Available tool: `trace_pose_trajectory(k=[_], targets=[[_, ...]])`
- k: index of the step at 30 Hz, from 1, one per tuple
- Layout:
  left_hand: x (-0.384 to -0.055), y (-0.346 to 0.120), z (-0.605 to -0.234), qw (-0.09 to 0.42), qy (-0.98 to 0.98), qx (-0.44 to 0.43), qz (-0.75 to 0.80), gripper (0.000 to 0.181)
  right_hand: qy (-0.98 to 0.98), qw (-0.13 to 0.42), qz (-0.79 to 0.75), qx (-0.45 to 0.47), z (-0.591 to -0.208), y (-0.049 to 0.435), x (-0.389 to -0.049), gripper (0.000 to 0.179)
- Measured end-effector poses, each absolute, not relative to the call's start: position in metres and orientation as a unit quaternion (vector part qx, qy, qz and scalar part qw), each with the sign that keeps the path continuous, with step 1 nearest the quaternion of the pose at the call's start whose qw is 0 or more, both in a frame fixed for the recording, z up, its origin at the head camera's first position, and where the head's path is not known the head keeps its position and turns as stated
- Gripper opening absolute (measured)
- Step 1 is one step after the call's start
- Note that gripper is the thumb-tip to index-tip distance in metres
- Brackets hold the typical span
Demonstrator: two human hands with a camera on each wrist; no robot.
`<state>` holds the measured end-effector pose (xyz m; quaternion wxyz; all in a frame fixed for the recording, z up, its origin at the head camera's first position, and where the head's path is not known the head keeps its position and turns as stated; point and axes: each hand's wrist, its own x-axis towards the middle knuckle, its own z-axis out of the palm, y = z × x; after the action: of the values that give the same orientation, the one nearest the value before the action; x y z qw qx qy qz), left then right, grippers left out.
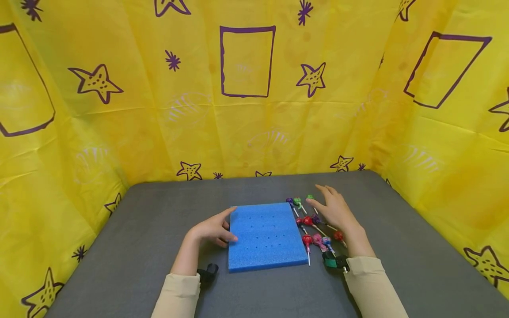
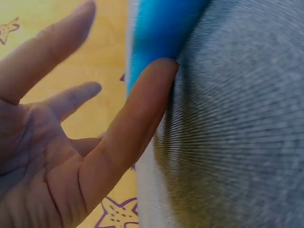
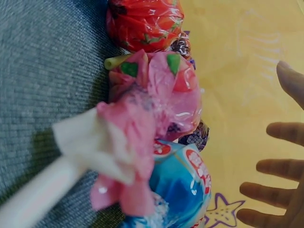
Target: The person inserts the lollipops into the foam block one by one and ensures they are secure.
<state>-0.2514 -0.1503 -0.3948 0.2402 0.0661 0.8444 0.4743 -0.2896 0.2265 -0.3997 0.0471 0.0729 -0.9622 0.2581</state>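
Note:
A flat blue foam block [image 1: 262,260] with rows of small holes lies on the table. My left hand [image 1: 212,227] is at its left side, with the thumb [image 2: 142,104] against the edge in the left wrist view and the other fingers spread. To the right of the block lie several wrapped lollipops, among them a red one [image 1: 307,239], a pink one [image 1: 318,240] and a green one [image 1: 297,202]. Over their right side, my right hand [image 1: 338,212] has its fingers extended and holds nothing. A blue-wrapped lollipop [image 3: 183,183] shows close up in the right wrist view.
The grey table [image 1: 159,212] carries the block and the lollipops. Yellow cloth [image 1: 246,123] printed with purple stars and frames hangs behind it and along both sides. Dark straps with wrist cameras, one at the right wrist [image 1: 334,261], sit close above the tabletop.

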Motion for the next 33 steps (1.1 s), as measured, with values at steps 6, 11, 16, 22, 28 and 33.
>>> trace_pose_trajectory(k=[6, 11, 16, 22, 28, 33], targets=[[-0.252, -0.148, -0.399, 0.237, 0.847, 0.041, 0.474, 0.107, -0.961, 0.055, 0.262, 0.073, -0.402, 0.228, -0.292, 0.082], [-0.253, -0.146, -0.4, 0.24, 0.846, 0.029, 0.475, 0.106, -0.958, 0.067, 0.27, 0.071, -0.403, 0.227, -0.293, 0.072], [-0.253, -0.145, -0.401, 0.246, 0.84, 0.025, 0.482, 0.103, -0.948, 0.078, 0.301, 0.061, -0.398, 0.223, -0.292, 0.06], [-0.254, -0.144, -0.403, 0.242, 0.839, 0.012, 0.487, 0.101, -0.933, 0.076, 0.348, 0.044, -0.387, 0.219, -0.293, 0.05], [-0.253, -0.145, -0.403, 0.248, 0.835, 0.015, 0.491, 0.101, -0.935, 0.052, 0.349, 0.035, -0.378, 0.218, -0.307, 0.047], [-0.253, -0.145, -0.403, 0.251, 0.832, 0.022, 0.494, 0.1, -0.931, 0.026, 0.363, 0.026, -0.378, 0.22, -0.318, 0.045]])
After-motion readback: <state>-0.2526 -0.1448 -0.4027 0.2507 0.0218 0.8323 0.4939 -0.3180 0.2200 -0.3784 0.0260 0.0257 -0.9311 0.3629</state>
